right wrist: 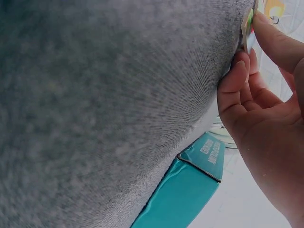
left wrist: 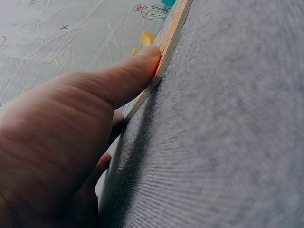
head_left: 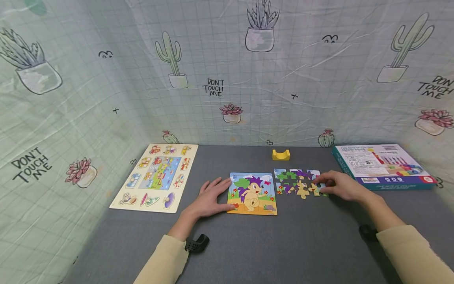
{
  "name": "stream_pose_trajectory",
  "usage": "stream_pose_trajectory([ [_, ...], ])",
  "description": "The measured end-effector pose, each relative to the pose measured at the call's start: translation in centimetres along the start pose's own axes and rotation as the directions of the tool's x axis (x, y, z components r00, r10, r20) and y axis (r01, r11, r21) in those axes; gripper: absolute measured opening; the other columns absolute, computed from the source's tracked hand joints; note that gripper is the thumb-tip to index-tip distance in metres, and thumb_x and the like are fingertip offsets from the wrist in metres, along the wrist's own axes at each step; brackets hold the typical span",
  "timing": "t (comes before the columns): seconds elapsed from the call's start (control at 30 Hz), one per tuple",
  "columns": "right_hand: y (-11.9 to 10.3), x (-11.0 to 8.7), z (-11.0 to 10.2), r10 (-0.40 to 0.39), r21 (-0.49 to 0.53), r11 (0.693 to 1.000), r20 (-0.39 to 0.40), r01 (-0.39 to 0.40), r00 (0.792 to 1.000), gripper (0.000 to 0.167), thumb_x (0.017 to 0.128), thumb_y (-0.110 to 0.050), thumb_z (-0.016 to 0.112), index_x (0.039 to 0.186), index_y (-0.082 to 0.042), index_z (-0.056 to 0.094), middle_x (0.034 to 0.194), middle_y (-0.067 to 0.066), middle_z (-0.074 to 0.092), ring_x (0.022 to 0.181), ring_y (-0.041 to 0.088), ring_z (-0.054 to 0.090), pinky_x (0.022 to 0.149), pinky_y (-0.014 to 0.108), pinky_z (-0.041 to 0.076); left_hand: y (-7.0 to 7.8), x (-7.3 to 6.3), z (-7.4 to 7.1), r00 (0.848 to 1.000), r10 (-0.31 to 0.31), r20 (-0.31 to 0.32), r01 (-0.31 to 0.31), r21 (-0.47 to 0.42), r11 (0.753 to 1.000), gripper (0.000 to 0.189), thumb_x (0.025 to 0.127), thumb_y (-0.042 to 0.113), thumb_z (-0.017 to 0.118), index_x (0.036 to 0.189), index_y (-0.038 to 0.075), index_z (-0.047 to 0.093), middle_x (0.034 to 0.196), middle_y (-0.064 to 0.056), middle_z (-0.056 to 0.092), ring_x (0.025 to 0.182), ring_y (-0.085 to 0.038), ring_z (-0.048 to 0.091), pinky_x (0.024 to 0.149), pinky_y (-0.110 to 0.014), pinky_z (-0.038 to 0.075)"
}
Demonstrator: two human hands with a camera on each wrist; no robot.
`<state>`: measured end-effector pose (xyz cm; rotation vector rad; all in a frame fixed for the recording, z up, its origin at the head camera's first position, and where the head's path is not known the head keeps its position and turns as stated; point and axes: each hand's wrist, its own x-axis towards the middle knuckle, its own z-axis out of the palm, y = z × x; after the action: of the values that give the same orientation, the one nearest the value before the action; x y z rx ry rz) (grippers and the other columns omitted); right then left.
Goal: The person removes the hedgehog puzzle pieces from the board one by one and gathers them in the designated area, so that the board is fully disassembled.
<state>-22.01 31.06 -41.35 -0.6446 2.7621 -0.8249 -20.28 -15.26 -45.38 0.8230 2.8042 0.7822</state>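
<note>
A square hedgehog puzzle [head_left: 252, 195] lies on the grey table, its picture showing a purple-spined hedgehog. My left hand [head_left: 211, 198] rests along its left side with fingers extended; the thumb [left wrist: 137, 61] presses on the lower left corner. To the right of the board lie several loose jigsaw pieces [head_left: 302, 189] in rough rows, in matching colours. At the right end of these rows my right hand [head_left: 340, 185] pinches a puzzle piece [right wrist: 249, 28] between thumb and fingertips, close over the table. The fingers partly cover that piece.
A cream board [head_left: 120, 197] with vehicle and toy pictures lies on the left. A yellow curved block [head_left: 281, 155] stands behind the loose pieces. The teal-sided box [head_left: 386, 165] sits at the back right, beyond my right hand. A printed cloth [head_left: 248, 90] hangs behind the table.
</note>
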Motion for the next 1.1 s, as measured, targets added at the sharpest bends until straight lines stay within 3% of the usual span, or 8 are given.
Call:
stream_pose_trajectory([
  [0.33, 0.0, 0.0, 0.1, 0.048, 0.001, 0.999, -0.024, -0.048, 0.999, 0.027, 0.093, -0.012, 0.074, 0.118, -0.004, 0.071, 0.106, 0.006, 0.066, 0.091, 0.020, 0.059, 0.080, 0.043, 0.049, 0.1, 0.0, 0.0, 1.000, -0.003, 0.006, 0.003, -0.007, 1.000, 0.087, 0.089, 0.053, 0.073, 0.158, 0.013, 0.038, 0.161, -0.003, 0.035, 0.151, -0.031, 0.018, 0.117, -0.060, 0.003],
  [0.53, -0.7, -0.1, -0.1, 0.038, 0.034, 0.999, -0.051, -0.036, 0.998, 0.031, 0.094, -0.016, 0.073, 0.122, -0.003, 0.068, 0.109, 0.008, 0.066, 0.094, 0.023, 0.059, 0.082, 0.046, 0.050, 0.2, 0.0, -0.1, 1.000, -0.002, 0.003, 0.002, -0.006, 1.000, 0.087, 0.089, 0.053, 0.073, 0.158, 0.013, 0.038, 0.161, -0.003, 0.035, 0.151, -0.031, 0.018, 0.117, -0.060, 0.003],
  [0.87, -4.0, 1.4, 0.6, -0.006, 0.117, 0.993, -0.056, 0.013, 0.998, 0.036, 0.096, -0.016, 0.071, 0.126, 0.003, 0.064, 0.109, 0.010, 0.066, 0.095, 0.024, 0.059, 0.078, 0.034, 0.053, 0.2, -0.1, -0.2, 1.000, 0.010, 0.000, -0.010, 0.000, 1.000, 0.088, 0.088, 0.054, 0.072, 0.158, 0.012, 0.038, 0.161, -0.003, 0.035, 0.151, -0.031, 0.018, 0.117, -0.060, 0.003],
  [1.1, -7.1, 3.7, 2.2, -0.057, 0.157, 0.986, -0.047, 0.064, 0.997, 0.035, 0.096, -0.013, 0.072, 0.125, 0.003, 0.064, 0.112, 0.015, 0.066, 0.094, 0.024, 0.059, 0.080, 0.038, 0.053, 0.1, -0.1, -0.2, 0.999, 0.034, 0.002, -0.034, 0.002, 0.999, 0.090, 0.087, 0.052, 0.073, 0.158, 0.011, 0.037, 0.162, -0.003, 0.034, 0.151, -0.032, 0.018, 0.117, -0.060, 0.004],
])
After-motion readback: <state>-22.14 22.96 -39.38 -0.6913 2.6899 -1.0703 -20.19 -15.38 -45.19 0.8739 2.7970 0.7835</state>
